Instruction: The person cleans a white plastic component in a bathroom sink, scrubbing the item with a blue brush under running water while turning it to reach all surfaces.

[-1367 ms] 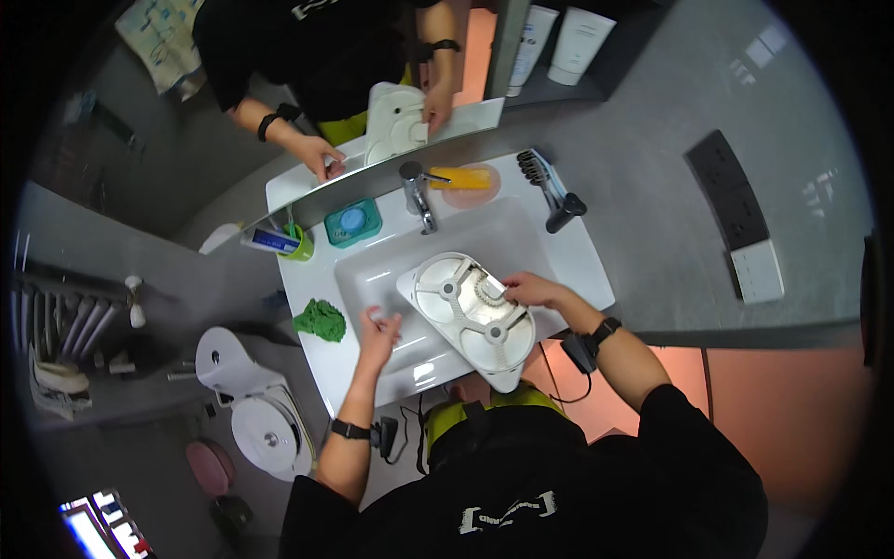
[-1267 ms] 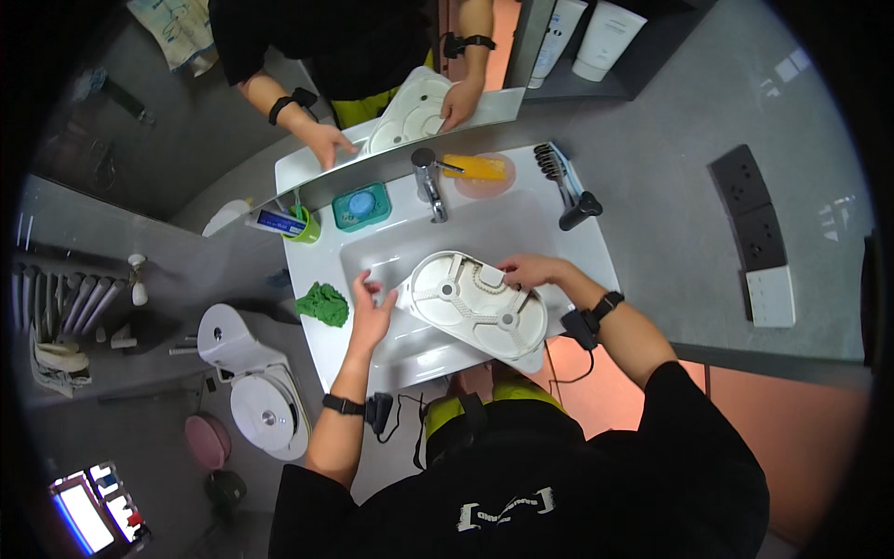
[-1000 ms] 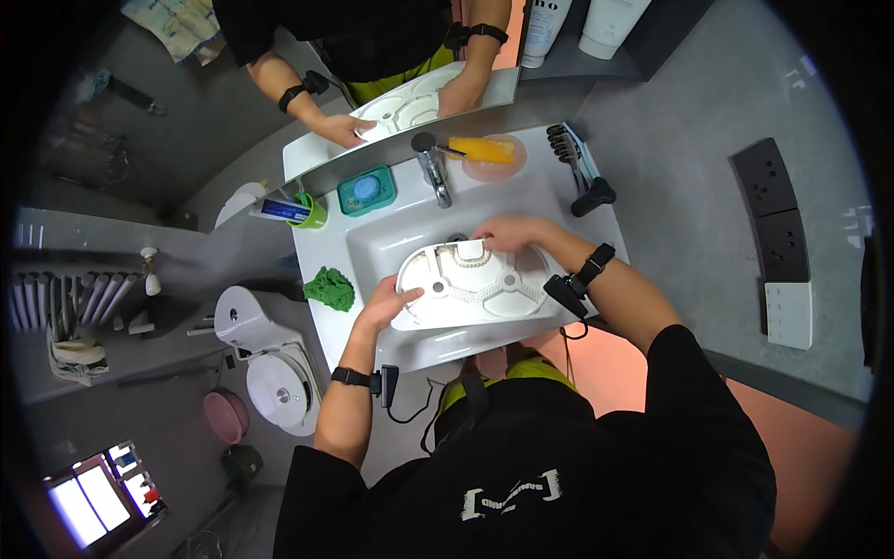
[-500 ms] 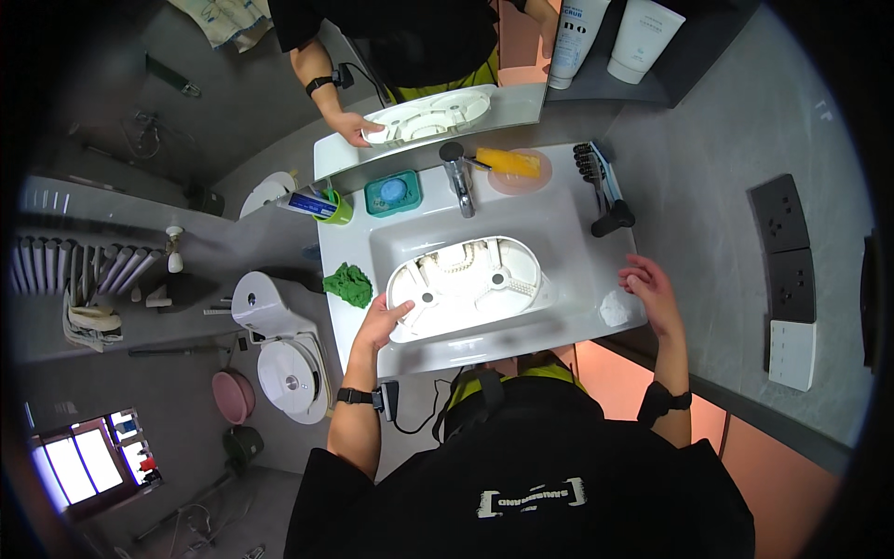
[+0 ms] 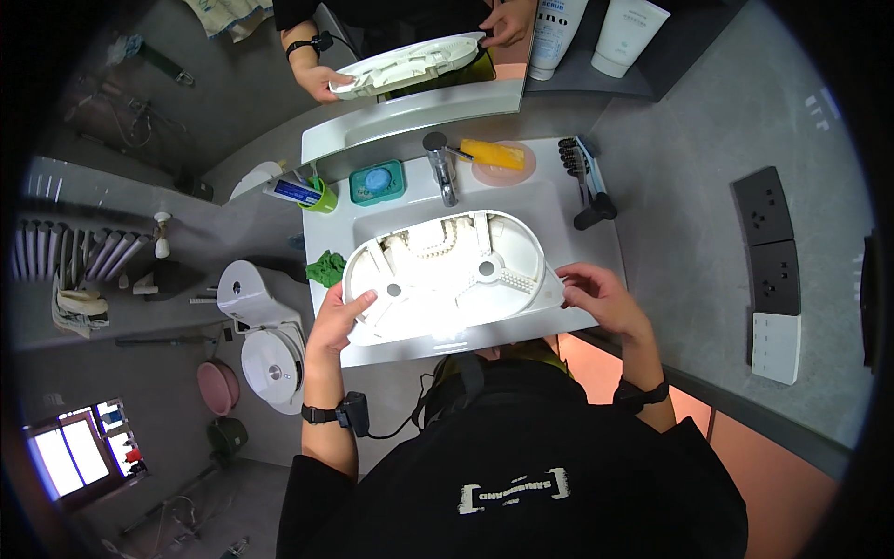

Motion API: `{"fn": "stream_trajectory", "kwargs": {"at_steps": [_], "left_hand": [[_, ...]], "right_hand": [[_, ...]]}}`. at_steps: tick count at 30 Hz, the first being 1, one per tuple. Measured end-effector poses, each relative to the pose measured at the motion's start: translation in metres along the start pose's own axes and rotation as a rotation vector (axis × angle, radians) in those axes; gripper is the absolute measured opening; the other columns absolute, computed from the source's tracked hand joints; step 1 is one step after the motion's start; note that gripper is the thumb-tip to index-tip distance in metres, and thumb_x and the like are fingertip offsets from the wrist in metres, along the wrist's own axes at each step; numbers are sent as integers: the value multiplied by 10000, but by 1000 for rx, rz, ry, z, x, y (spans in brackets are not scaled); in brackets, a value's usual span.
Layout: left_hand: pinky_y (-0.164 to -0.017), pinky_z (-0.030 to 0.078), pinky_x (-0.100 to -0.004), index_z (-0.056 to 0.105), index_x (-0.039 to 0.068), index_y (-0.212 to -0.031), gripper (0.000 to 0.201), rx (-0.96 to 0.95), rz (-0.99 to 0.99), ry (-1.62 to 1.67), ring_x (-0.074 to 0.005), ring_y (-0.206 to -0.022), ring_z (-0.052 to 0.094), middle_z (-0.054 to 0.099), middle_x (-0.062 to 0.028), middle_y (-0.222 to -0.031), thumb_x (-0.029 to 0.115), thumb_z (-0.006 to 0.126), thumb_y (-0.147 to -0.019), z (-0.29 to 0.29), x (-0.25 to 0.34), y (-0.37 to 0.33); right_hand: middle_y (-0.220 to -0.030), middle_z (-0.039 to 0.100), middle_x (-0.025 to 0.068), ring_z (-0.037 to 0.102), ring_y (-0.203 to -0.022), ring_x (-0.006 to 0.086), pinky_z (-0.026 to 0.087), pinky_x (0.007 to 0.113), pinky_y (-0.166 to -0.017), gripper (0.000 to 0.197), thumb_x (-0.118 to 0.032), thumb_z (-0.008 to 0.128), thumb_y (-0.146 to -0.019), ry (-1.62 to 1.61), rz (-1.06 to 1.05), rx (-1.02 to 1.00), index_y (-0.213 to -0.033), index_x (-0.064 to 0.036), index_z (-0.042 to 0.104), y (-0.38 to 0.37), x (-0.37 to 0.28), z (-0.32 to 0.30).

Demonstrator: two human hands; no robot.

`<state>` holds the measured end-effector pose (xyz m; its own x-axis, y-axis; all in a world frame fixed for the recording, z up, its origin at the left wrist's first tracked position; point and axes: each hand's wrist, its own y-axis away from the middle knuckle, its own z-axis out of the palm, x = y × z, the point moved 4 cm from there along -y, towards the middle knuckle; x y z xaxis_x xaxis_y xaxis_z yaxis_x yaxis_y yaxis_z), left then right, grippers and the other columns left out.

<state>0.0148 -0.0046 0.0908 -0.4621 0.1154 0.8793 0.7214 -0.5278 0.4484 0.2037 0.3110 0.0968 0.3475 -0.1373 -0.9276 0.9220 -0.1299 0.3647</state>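
A white oval plastic tray (image 5: 507, 244), with two round hubs and ribbed arms moulded inside, is held tilted above the front of the washbasin. My left hand (image 5: 337, 315) grips its left end, thumb over the rim and the other fingers hidden beneath. At the opposite end, the bent fingers of my right hand (image 5: 596, 296) close on the tray's right edge. A row of small bead-like bumps runs along its far inner side. In the mirror, the tray's reflection (image 5: 410, 67) shows both hands at its ends.
The white washbasin (image 5: 591, 200) carries a chrome tap (image 5: 440, 168), a teal soap dish (image 5: 377, 184), a green cup (image 5: 321, 196), a crumpled green cloth (image 5: 326, 268), a yellow tube (image 5: 494, 154) and a hairbrush (image 5: 573, 158). Left stands a toilet (image 5: 270, 363); a grey wall (image 5: 689, 205) borders the right.
My right hand has come left from the basin's right side to the tray's right edge. The tray has been raised toward me, with my left hand still holding its left end.
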Motion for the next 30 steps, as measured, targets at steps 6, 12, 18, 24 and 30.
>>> {"fn": "stream_trajectory", "kwargs": {"at_steps": [6, 12, 18, 24, 30], "left_hand": [[-721, 456, -254, 510, -20, -1026, 344, -15, -40, 34, -135, -810, 569, 592, -84, -914, 126, 626, -737, -4, 9, 0], [-699, 472, -273, 475, -26, -1063, 408, 22, -146, 68, -160, -824, 567, 576, -98, -950, 106, 638, -713, -16, -26, -6], [-738, 485, -320, 404, -43, -1115, 471, 131, -355, 260, -236, -876, 564, 540, -164, -1006, 4, 615, -697, -14, -107, 0], [-758, 485, -335, 374, -45, -1125, 492, 164, -486, 284, -253, -898, 559, 524, -163, -1020, -2, 616, -699, -14, -152, -25], [-725, 494, -349, 357, -47, -1133, 500, 169, -491, 285, -257, -890, 559, 520, -170, -1026, -1, 610, -704, -8, -160, -39]], "right_hand": [[-720, 551, 14, 502, -656, 68, 422, 209, -617, 186, -124, 530, -793, 50, -46, 30, -904, 21, 567, -6, -15, 20], [-697, 547, 16, 503, -611, 71, 423, 210, -573, 193, -140, 528, -798, 71, -35, 73, -890, 25, 571, -19, 13, 19], [-767, 550, 47, 526, -660, 102, 439, 236, -604, 333, -186, 553, -784, 358, 102, 22, -1045, 12, 496, -38, 53, 7], [-937, 524, 95, 540, -773, 155, 451, 263, -660, 507, -205, 566, -775, -40, 91, -21, -1200, -26, 354, -125, 37, -3], [-901, 529, 120, 549, -723, 219, 455, 303, -599, 325, -235, 468, -822, -414, 291, 3, -1079, -52, 388, -219, 13, 41]]}}
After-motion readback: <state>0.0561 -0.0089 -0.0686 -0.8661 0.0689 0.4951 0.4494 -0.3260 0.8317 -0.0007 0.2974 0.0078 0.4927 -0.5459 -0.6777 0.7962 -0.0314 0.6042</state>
